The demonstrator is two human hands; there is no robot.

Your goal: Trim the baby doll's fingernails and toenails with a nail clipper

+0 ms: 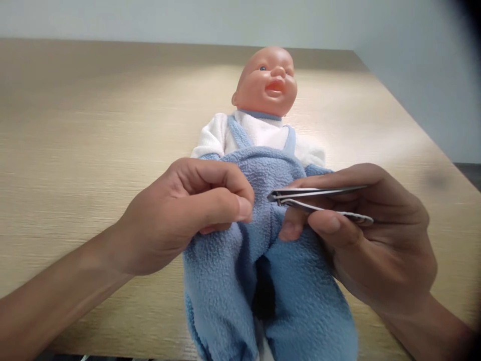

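Note:
A baby doll [266,85] in a white top and fuzzy blue overalls [225,281] lies on its back, head at the far end. Above its belly on the left, my left hand [199,210] is closed, thumb pressed against the curled index finger. Whatever it may pinch is hidden; the doll's sleeve ends just behind it. My right hand [376,240] grips a metal nail clipper [319,193] between thumb and fingers. The clipper's jaws point left towards my left fingertips, with a small gap between. Its lever is swung out underneath. Both of the doll's hands are out of sight.
The doll rests on a light wood-grain table [93,115]. The table's right edge [406,115] slants down towards the right, and a pale wall [180,20] stands behind. Something dark shows below the near edge at the lower left.

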